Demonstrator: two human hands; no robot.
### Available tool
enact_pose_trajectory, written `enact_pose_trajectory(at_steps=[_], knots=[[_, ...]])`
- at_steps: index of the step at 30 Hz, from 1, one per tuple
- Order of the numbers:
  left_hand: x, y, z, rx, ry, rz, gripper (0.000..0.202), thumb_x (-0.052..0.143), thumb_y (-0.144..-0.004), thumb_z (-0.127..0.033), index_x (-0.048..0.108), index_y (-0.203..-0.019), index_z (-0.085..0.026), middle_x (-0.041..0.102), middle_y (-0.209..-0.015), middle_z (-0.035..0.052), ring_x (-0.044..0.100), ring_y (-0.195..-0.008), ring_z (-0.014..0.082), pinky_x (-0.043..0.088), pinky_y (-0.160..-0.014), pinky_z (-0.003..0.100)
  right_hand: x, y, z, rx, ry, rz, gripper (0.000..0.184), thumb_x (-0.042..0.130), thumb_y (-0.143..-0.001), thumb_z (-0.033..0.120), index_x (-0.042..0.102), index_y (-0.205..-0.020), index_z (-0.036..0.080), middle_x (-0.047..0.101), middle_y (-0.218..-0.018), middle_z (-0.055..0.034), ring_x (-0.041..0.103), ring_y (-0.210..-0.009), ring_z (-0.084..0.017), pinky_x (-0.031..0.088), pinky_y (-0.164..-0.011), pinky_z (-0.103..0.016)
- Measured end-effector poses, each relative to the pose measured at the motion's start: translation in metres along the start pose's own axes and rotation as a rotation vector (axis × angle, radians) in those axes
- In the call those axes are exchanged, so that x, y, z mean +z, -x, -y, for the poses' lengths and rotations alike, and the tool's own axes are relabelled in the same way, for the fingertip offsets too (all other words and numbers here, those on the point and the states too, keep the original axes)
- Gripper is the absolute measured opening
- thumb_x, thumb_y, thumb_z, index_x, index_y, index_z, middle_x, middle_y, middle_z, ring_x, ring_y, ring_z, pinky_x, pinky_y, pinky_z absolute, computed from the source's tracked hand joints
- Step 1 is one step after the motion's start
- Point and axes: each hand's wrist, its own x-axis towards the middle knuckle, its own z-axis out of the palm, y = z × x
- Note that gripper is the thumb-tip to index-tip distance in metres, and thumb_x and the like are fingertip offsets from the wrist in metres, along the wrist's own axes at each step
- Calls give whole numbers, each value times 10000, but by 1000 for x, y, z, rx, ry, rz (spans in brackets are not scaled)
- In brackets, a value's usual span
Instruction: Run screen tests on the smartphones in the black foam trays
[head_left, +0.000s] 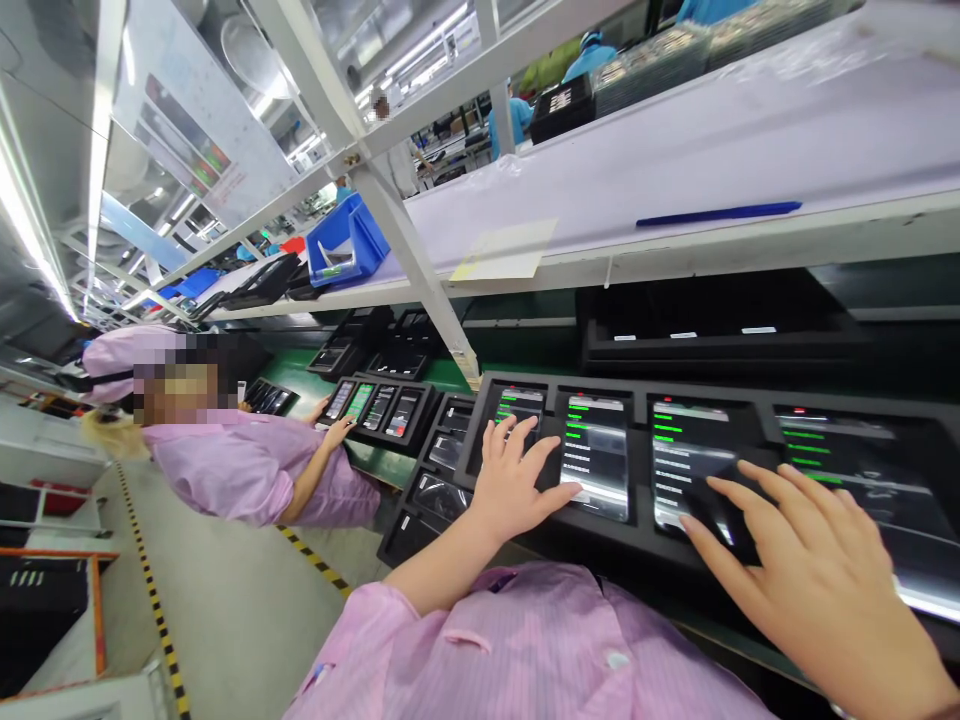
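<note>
Left fingers: the left hand [517,490] is spread and loose, grasping nothing, over the first phone [529,402], thumb by the second phone [598,465]; contact cannot be told.
Right fingers: the right hand [817,570] is likewise spread and free, thumb and forefinger over the third phone [679,470], others over the fourth phone [862,440].
Phones: all four lie in separate slots of the black tray [640,455].
Screens: all lit, each showing green lines near the top; the wording is unreadable.
Progress: waking the screens looks done on all four; whether any phone is finished cannot be told.
Left over: dark-screened phones [448,450] in the next tray, seemingly not started.
Further left: a co-worker [247,465] handles another tray on the green worktop [386,464].
</note>
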Motion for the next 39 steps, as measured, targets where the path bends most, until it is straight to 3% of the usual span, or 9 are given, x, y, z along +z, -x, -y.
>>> enact_pose_trajectory(at_steps=[4,11,17,20,23,27,39], knots=[[1,0,1,16,10,-42,598,695,-900,-667,709,-1351,-273,615,-1524,100,482,-1474,356,319,-1296,621,-2,-6,2,-131,73,-71,321,484,-1030,435,623,-1115,159,678,-1228,-256,648,-1187,-507,544,-980,-688],[-3,-1,5,115,20,-93,473,696,-910,-598,750,-1262,-286,682,-1435,89,523,-1440,333,337,-1287,577,-2,-8,3,-83,55,-66,167,484,-1015,327,611,-1099,258,699,-1228,-165,652,-1193,-460,548,-970,-661],[-3,-1,6,138,28,-141,423,689,-922,-555,754,-1237,-280,686,-1429,88,527,-1439,328,335,-1288,571,-2,-9,3,-101,55,-61,217,509,-1039,351,634,-922,217,699,-1211,-157,642,-1195,-420,545,-949,-601],[-2,-1,5,134,20,-166,398,681,-932,-539,754,-1224,-278,691,-1419,88,541,-1424,328,332,-1285,579,1,-9,2,-127,48,-99,214,492,-1047,299,644,-952,181,697,-1208,-145,638,-1182,-394,532,-952,-571],[-3,-2,4,116,14,-143,386,675,-939,-528,754,-1221,-276,693,-1419,84,550,-1414,329,328,-1284,582,3,-8,1,-120,56,-103,173,508,-1038,257,648,-1070,160,689,-1234,-143,622,-1214,-386,520,-995,-559],[-7,-7,1,87,-2,-85,402,669,-948,-538,755,-1241,-277,686,-1433,88,541,-1424,335,304,-1293,582,0,-7,1,-94,78,-75,222,569,-1027,312,642,-1138,133,684,-1251,-160,619,-1234,-393,515,-1036,-565],[1,-18,-3,72,42,15,528,607,-978,-626,712,-1337,-253,591,-1529,121,437,-1482,377,249,-1302,617,-5,-2,-2,-31,61,-16,244,640,-977,278,592,-1189,166,733,-1162,-109,677,-1179,-336,480,-1092,-526]])
